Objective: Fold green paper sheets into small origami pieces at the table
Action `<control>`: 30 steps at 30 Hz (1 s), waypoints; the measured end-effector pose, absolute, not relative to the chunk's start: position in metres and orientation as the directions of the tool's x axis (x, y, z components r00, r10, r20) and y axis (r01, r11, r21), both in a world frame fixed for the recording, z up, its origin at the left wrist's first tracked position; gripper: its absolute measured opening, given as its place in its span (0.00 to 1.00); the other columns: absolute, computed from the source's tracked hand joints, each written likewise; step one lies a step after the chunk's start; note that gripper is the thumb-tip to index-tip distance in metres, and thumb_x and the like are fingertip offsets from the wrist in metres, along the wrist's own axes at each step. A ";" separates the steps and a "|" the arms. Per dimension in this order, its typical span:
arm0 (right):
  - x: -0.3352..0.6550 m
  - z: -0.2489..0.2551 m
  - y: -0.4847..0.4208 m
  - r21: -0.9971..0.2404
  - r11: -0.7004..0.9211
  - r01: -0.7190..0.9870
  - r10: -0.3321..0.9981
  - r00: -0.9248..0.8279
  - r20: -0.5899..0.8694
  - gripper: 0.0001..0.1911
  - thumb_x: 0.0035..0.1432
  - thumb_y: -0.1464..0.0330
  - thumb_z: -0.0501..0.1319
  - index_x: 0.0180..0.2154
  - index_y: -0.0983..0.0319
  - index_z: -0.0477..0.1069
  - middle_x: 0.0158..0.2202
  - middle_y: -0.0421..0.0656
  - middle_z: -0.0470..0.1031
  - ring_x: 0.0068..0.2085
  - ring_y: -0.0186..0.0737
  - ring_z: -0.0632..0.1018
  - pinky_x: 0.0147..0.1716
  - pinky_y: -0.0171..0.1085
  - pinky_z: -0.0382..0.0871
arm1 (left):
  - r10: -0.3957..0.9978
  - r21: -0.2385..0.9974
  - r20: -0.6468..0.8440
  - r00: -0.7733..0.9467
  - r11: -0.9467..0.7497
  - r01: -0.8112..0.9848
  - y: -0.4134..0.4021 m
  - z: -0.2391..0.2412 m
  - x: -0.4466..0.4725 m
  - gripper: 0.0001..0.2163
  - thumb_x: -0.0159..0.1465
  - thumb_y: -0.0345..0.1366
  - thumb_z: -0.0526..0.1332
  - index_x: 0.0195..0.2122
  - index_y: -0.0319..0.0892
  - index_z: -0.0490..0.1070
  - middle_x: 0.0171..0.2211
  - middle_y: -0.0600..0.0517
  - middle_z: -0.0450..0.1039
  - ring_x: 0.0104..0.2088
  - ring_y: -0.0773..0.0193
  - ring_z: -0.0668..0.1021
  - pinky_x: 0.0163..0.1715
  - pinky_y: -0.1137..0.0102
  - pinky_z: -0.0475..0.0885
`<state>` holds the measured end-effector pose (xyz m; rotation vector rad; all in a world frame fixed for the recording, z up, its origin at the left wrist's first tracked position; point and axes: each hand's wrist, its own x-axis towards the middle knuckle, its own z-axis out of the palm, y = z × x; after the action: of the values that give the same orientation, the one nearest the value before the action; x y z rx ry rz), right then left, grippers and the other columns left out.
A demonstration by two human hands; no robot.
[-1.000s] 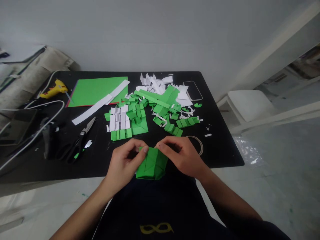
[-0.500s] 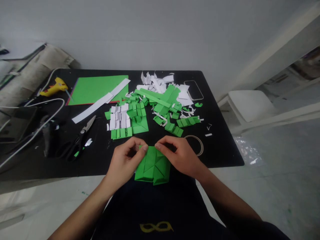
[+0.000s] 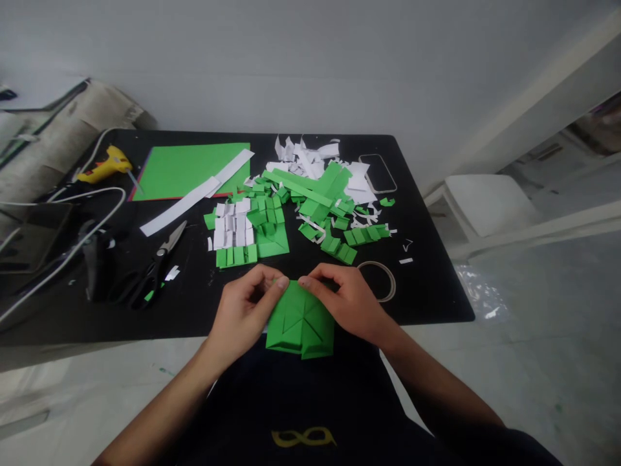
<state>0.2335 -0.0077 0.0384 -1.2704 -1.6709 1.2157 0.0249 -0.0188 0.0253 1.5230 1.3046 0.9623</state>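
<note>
Paper (image 3: 301, 323) pinched along its far edge

The left hand (image 3: 242, 310) and right hand (image 3: 348, 303) are nearly closed, each gripping the folded green paper between thumb and fingers, the thumbs near each other. The fingertips behind it and its underside are hidden. It sits between the hands, at the near edge of the black table (image 3: 427, 278). Both forearms angle inward, and the right hand covers part of a tape-like ring (image 3: 392, 285). Left of the left hand, the handles of the scissors (image 3: 158, 262) fade into the tabletop; a dark object (image 3: 91, 265) beyond them is unclear. Past the hands, heaped scraps (image 3: 320, 194) overlap indistinctly. Well right of them lies clear plastic (image 3: 485, 298), its contents, if any, unreadable.
</note>
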 end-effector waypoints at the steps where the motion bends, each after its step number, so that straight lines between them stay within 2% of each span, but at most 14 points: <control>1: 0.233 0.037 -0.008 -0.949 0.075 0.308 0.964 -0.266 -0.010 0.14 0.69 0.61 0.66 0.31 0.61 0.79 0.28 0.38 0.80 0.32 0.37 0.78 0.32 0.35 0.68 | 0.990 0.949 0.017 0.142 -0.060 0.310 -0.019 0.025 0.025 0.11 0.71 0.43 0.64 0.35 0.42 0.78 0.26 0.54 0.74 0.25 0.68 0.72 0.23 0.75 0.67; 9: 0.230 0.026 -0.007 -0.929 0.098 0.356 0.969 -0.246 0.008 0.14 0.70 0.62 0.65 0.32 0.61 0.78 0.28 0.38 0.79 0.31 0.36 0.78 0.32 0.35 0.67 | 0.993 0.944 0.009 0.119 -0.048 0.325 -0.014 0.016 0.024 0.13 0.70 0.44 0.64 0.32 0.41 0.77 0.25 0.54 0.75 0.24 0.67 0.73 0.24 0.74 0.67; 13: 0.227 0.008 0.000 -0.868 0.166 0.469 0.966 -0.252 0.049 0.15 0.72 0.62 0.63 0.32 0.61 0.77 0.30 0.40 0.81 0.32 0.37 0.79 0.35 0.36 0.69 | 0.991 0.910 -0.032 0.129 -0.025 0.414 -0.007 0.002 0.023 0.16 0.70 0.48 0.63 0.31 0.41 0.75 0.25 0.55 0.74 0.25 0.66 0.73 0.25 0.73 0.66; 15: 0.225 -0.003 0.001 -0.781 0.239 0.577 0.961 -0.257 0.105 0.14 0.73 0.62 0.63 0.35 0.61 0.78 0.33 0.43 0.82 0.36 0.41 0.81 0.40 0.39 0.72 | 0.989 0.864 -0.024 0.143 -0.052 0.501 -0.004 -0.005 0.023 0.16 0.71 0.47 0.62 0.31 0.42 0.75 0.24 0.55 0.73 0.24 0.67 0.72 0.25 0.73 0.64; 17: 0.224 -0.010 -0.002 -0.682 0.320 0.658 0.947 -0.244 0.209 0.10 0.72 0.62 0.64 0.40 0.61 0.79 0.39 0.48 0.83 0.43 0.47 0.81 0.47 0.44 0.75 | 0.989 0.806 0.022 0.144 -0.103 0.582 -0.003 -0.009 0.024 0.16 0.71 0.46 0.61 0.31 0.42 0.74 0.24 0.56 0.73 0.23 0.67 0.72 0.25 0.72 0.64; 19: 0.225 -0.012 -0.007 -0.625 0.390 0.676 0.919 -0.241 0.313 0.10 0.72 0.63 0.63 0.48 0.61 0.80 0.47 0.52 0.82 0.52 0.52 0.80 0.54 0.50 0.74 | 0.986 0.746 0.087 0.139 -0.157 0.647 -0.003 -0.012 0.025 0.14 0.72 0.44 0.61 0.32 0.42 0.74 0.25 0.55 0.75 0.24 0.66 0.74 0.27 0.72 0.65; 21: 0.228 -0.012 -0.016 -0.609 0.452 0.652 0.889 -0.277 0.364 0.13 0.75 0.66 0.59 0.54 0.60 0.79 0.53 0.52 0.81 0.57 0.52 0.79 0.59 0.53 0.74 | 0.979 0.678 0.142 0.145 -0.203 0.706 -0.003 -0.015 0.025 0.14 0.73 0.43 0.60 0.33 0.42 0.74 0.26 0.54 0.77 0.25 0.65 0.75 0.29 0.71 0.65; 24: 0.235 -0.012 -0.028 -0.564 0.532 0.631 0.847 -0.397 0.354 0.17 0.76 0.70 0.54 0.59 0.59 0.76 0.59 0.51 0.80 0.62 0.50 0.78 0.64 0.55 0.72 | 0.964 0.581 0.207 0.168 -0.260 0.772 -0.002 -0.020 0.026 0.13 0.74 0.41 0.59 0.34 0.42 0.76 0.30 0.52 0.79 0.29 0.62 0.78 0.32 0.69 0.68; 28: 0.240 -0.020 -0.036 -0.463 0.591 0.661 0.803 -0.538 0.256 0.23 0.77 0.65 0.54 0.67 0.66 0.69 0.69 0.56 0.71 0.71 0.55 0.69 0.71 0.60 0.64 | 0.927 0.439 0.328 0.182 -0.320 0.840 -0.005 -0.022 0.028 0.10 0.74 0.38 0.60 0.47 0.41 0.79 0.41 0.44 0.80 0.42 0.54 0.81 0.40 0.64 0.75; 30: 0.238 -0.023 -0.038 -0.442 0.587 0.679 0.803 -0.558 0.208 0.26 0.77 0.63 0.53 0.69 0.70 0.65 0.71 0.59 0.66 0.73 0.56 0.65 0.72 0.61 0.61 | 0.891 0.377 0.382 0.246 -0.393 0.839 -0.011 -0.019 0.028 0.11 0.74 0.35 0.59 0.51 0.40 0.79 0.46 0.42 0.80 0.47 0.51 0.81 0.47 0.59 0.76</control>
<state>0.2383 -0.0381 -0.0231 -1.1940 -2.4317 0.4406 0.0283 -0.0105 -0.0193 2.4029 1.6738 0.8404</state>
